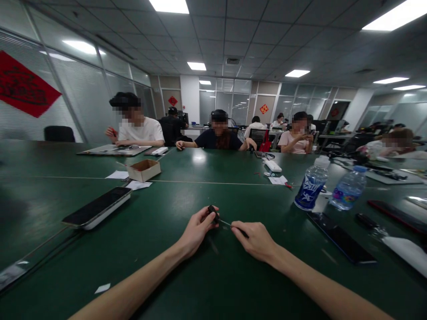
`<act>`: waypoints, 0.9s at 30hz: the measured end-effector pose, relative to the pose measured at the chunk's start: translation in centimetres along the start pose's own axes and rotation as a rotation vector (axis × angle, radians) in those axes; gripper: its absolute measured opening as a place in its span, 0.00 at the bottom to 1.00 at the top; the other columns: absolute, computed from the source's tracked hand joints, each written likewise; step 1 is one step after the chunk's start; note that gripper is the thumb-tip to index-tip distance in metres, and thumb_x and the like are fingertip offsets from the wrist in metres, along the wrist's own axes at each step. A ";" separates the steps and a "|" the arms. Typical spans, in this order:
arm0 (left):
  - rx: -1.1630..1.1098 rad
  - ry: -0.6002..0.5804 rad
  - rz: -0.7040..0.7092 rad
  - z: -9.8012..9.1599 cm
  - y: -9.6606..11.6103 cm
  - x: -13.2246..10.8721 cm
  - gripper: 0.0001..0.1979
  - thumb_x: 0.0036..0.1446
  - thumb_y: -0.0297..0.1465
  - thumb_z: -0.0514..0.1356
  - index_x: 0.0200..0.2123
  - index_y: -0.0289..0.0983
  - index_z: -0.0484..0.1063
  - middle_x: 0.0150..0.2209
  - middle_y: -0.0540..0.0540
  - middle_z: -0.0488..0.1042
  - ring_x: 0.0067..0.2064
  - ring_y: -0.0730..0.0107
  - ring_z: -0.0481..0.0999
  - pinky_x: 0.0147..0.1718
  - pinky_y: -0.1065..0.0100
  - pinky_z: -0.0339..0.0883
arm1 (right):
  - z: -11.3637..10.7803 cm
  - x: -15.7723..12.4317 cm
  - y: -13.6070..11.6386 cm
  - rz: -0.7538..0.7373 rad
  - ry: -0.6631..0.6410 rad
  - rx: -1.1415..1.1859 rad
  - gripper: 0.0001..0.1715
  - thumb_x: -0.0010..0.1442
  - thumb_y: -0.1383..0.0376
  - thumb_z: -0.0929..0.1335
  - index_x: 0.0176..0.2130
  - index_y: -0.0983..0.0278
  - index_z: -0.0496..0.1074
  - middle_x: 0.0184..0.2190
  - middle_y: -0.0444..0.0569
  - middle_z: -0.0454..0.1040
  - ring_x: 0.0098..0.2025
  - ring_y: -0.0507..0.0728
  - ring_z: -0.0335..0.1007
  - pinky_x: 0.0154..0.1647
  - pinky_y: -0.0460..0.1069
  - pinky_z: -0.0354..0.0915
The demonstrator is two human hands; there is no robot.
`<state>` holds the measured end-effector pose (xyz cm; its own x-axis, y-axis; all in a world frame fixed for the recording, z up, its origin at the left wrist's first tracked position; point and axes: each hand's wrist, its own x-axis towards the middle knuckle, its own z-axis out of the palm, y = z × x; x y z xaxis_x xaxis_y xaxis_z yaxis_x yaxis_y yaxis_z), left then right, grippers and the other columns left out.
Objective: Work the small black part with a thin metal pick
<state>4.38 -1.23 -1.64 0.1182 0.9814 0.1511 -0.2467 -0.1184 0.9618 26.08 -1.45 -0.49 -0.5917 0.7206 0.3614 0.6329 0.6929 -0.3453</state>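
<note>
Head view: bottle with blue label, bold white lettering, not surely readable. Second bottle, colourful label, text too small. Red wall sign, dark character unclear. Left hand pinches small dark part at its fingertips, above green surface. Right hand grips thin metal rod, far end at the part.

Single head-worn view taken from above glossy dark-green counter, directed forward and slightly down; bare left hand, bare right hand framed close, grey tiled ceiling caught farther.
</note>
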 end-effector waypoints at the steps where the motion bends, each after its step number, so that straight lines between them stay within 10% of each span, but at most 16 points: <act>1: 0.013 -0.008 0.006 0.0 0.0 0.0 0.19 0.55 0.41 0.59 0.47 0.37 0.69 0.41 0.43 0.70 0.43 0.65 0.70 0.43 0.64 0.67 | 0.0 0.0 0.0 0.000 -0.001 -0.005 0.14 0.68 0.60 0.57 0.45 0.59 0.69 0.32 0.45 0.73 0.31 0.53 0.69 0.35 0.46 0.61; 10: 0.128 -0.022 0.044 0.1 0.5 -0.2 0.17 0.57 0.41 0.56 0.44 0.36 0.69 0.42 0.43 0.72 0.43 0.64 0.71 0.43 0.64 0.66 | -0.2 0.1 0.3 -0.017 -0.006 0.076 0.15 0.68 0.59 0.57 0.46 0.59 0.68 0.32 0.44 0.73 0.31 0.53 0.69 0.33 0.46 0.61; 15: 0.339 -0.305 0.050 1.0 1.5 -0.9 0.12 0.56 0.38 0.58 0.39 0.36 0.72 0.37 0.45 0.73 0.40 0.64 0.72 0.42 0.66 0.65 | -0.4 0.7 1.4 0.197 0.200 0.197 0.18 0.69 0.57 0.55 0.45 0.60 0.67 0.29 0.43 0.72 0.25 0.51 0.66 0.27 0.45 0.59; 27: -0.017 0.002 0.011 0.0 -0.5 0.1 0.19 0.56 0.40 0.58 0.47 0.36 0.69 0.42 0.42 0.70 0.43 0.65 0.70 0.46 0.61 0.67 | -0.1 0.1 0.3 0.005 0.024 0.028 0.15 0.67 0.60 0.58 0.45 0.61 0.70 0.32 0.45 0.74 0.30 0.52 0.69 0.33 0.46 0.61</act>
<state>4.48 -1.08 -2.10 0.1138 0.9804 0.1612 -0.2641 -0.1265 0.9562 26.23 -1.19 -0.51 -0.5760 0.7237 0.3801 0.6217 0.6897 -0.3712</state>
